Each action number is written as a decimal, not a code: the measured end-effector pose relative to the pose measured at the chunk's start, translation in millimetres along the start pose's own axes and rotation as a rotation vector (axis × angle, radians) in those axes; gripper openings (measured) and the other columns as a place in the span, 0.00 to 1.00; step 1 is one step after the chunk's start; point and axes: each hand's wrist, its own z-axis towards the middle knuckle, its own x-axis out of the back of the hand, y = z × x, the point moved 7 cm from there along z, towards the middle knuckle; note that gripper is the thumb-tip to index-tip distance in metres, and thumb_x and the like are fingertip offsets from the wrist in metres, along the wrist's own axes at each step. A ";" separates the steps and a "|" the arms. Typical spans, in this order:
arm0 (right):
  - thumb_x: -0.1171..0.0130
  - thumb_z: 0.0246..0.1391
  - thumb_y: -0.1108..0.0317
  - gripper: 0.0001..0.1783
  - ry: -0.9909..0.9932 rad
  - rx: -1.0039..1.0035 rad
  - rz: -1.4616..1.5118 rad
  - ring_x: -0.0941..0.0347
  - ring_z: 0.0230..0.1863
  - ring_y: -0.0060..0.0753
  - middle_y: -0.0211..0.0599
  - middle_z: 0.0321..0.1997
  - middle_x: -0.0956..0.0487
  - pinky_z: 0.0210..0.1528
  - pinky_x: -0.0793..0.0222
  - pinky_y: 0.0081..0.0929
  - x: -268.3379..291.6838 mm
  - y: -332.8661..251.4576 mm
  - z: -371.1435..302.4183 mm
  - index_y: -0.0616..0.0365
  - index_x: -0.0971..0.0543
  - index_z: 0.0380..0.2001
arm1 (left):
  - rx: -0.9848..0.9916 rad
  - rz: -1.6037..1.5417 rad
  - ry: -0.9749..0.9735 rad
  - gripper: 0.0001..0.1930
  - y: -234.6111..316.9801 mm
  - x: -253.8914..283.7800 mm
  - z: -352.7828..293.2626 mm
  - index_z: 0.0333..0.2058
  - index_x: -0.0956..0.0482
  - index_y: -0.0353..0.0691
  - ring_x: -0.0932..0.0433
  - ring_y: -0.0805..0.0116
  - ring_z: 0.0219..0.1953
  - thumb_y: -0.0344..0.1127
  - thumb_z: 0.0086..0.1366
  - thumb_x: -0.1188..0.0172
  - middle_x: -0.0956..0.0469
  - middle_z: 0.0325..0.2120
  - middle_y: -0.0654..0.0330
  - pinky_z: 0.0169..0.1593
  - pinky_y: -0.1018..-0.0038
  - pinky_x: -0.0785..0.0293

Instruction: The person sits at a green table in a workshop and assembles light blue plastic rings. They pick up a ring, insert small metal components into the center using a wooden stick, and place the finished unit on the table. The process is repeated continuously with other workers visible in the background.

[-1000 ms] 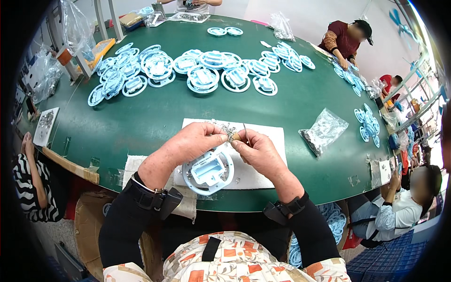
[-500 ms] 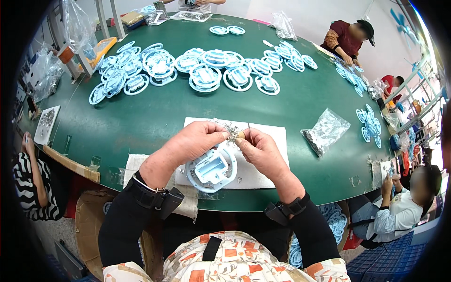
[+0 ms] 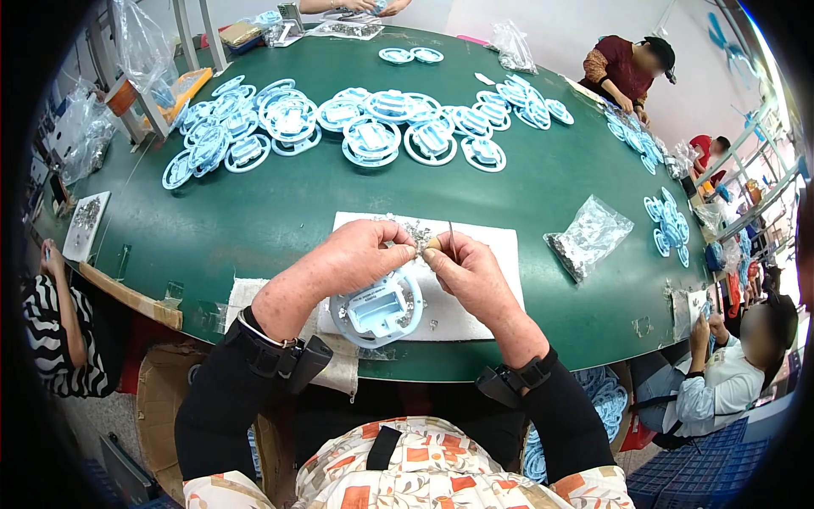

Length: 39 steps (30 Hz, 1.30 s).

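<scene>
My left hand (image 3: 366, 252) is closed in a pinch over the white pad, its fingertips almost meeting those of my right hand; whatever they hold is too small to make out. In my right hand (image 3: 468, 270) is a slim, dark, pointed tool (image 3: 452, 241), sticking up past the fingers. Something yellowish shows at that hand's fingertips. A pile of small silvery metal pieces (image 3: 415, 229) lies just beyond the fingertips. Below my left hand, a light blue plastic ring with a box-shaped hollow centre (image 3: 379, 312) rests on the white pad (image 3: 487, 293).
Many similar blue rings (image 3: 370, 140) lie in heaps across the green table (image 3: 526, 204). A clear bag of small dark parts (image 3: 587, 237) sits to the right. Co-workers sit around the edge. A cardboard box (image 3: 161, 407) stands below left, with more blue rings (image 3: 598, 403) below right.
The blue ring beneath my left hand has shifted slightly left and turned. My hands stay nearly in place, still pinching. At the far edge, a co-worker's hands have moved and now hold something blue.
</scene>
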 end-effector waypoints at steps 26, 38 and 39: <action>0.40 0.59 0.71 0.07 0.103 0.147 -0.209 0.27 0.28 0.31 0.40 0.26 0.23 0.34 0.30 0.30 -2.7 -4.9 -0.6 0.64 0.24 0.32 | -0.136 0.610 -0.041 0.10 38.3 3.2 5.3 0.31 0.14 0.38 0.19 0.49 0.29 0.37 0.56 0.38 0.18 0.26 0.46 0.37 0.61 0.23; 0.40 0.60 0.68 0.09 0.145 0.139 -0.238 0.30 0.26 0.24 0.35 0.24 0.24 0.33 0.32 0.28 -1.0 -5.5 -2.5 0.64 0.23 0.32 | -0.244 0.601 0.052 0.10 32.9 0.8 4.0 0.31 0.13 0.38 0.18 0.51 0.30 0.37 0.55 0.36 0.17 0.26 0.47 0.37 0.62 0.22; 0.40 0.61 0.68 0.09 0.138 0.144 -0.235 0.31 0.26 0.23 0.34 0.24 0.24 0.33 0.32 0.27 -1.0 -4.5 -1.8 0.64 0.23 0.32 | -0.235 0.595 0.054 0.10 31.8 1.7 4.4 0.32 0.13 0.38 0.17 0.51 0.30 0.37 0.56 0.36 0.17 0.27 0.48 0.37 0.62 0.22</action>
